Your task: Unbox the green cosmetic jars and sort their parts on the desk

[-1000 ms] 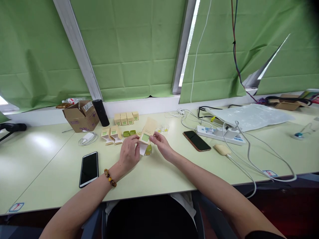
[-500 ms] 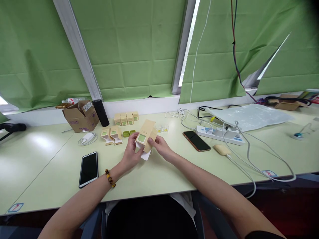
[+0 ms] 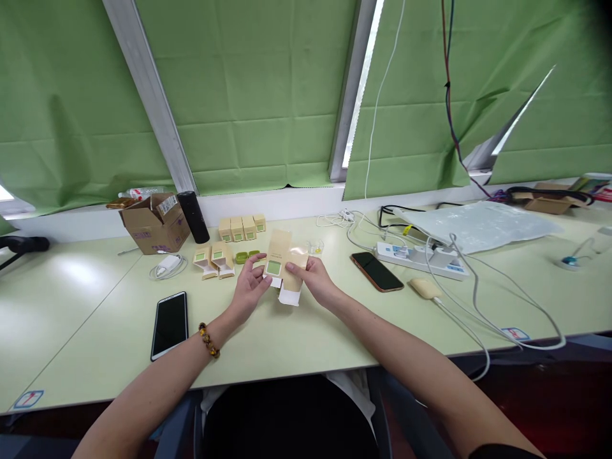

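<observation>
Between my two hands is a small kraft cardboard box [image 3: 296, 262] with a green square on its face, opened out, white flaps showing at its lower end. My left hand [image 3: 249, 280] grips its left edge with fingers and thumb. On the right side, my right hand [image 3: 315, 279] pinches the panel, thumb on the front. Just beyond the left hand lie small green containers [image 3: 246, 256]. Two open kraft boxes [image 3: 214, 260] lie left of these. Behind them stands a row of several closed kraft boxes [image 3: 241, 228]. Small clear cups [image 3: 315, 246] sit behind the right hand.
A black-screened phone [image 3: 170, 325] lies at left, another phone [image 3: 377, 271] at right. A white power strip [image 3: 421, 258] with cables and a beige mouse-shaped item [image 3: 425, 288] lie farther right. A brown carton [image 3: 155, 223] and black cylinder [image 3: 193, 217] stand at back left.
The kraft box has turned more upright and its panels have spread wider and flatter. My right hand has shifted slightly right with its panel.
</observation>
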The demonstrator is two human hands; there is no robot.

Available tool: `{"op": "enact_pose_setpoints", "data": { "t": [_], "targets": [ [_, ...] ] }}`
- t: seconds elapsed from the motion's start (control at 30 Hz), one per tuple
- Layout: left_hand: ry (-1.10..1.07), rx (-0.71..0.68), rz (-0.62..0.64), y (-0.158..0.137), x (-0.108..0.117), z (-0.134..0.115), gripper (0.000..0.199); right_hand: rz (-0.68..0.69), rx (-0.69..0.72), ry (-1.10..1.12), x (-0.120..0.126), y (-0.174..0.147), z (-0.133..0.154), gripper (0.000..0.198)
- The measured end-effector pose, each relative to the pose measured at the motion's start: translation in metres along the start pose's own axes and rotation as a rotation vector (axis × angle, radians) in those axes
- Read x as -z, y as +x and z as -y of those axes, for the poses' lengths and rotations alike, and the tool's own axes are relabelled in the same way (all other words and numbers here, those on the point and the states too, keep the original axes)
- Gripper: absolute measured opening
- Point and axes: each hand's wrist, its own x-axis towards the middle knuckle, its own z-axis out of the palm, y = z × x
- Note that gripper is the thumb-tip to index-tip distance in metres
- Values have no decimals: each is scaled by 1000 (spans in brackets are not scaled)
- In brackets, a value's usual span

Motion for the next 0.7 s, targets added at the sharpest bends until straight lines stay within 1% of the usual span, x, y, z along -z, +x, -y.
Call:
{"op": "enact_pose_setpoints", "data": {
  "t": [0.1,0.17,0.23,0.43,0.53,0.6,0.63,0.7],
  "targets": [
    [-10,63,-47,0,5,2,58,0,-1,1,0,0,1,49],
    [-5,80,-94,1,7,3,49,2,-5,1,0,-1,2,49],
    [12,80,-122,2,7,2,44,6,-8,0,0,-2,4,49],
    [116,85,-47,3,-4,-4,48,50,-16,-14,-4,-5,2,48],
    [150,82,-85,4,-5,-3,49,110,-1,-14,-5,-4,0,49],
    [189,27,-147,6,-3,-1,47,127,66,-11,-4,-3,0,49],
    [238,-24,-195,6,-2,0,44,118,109,-17,-3,-3,0,49],
    [420,-169,-319,7,4,-1,35,78,177,-47,-1,-2,-1,48]
  ]
}}
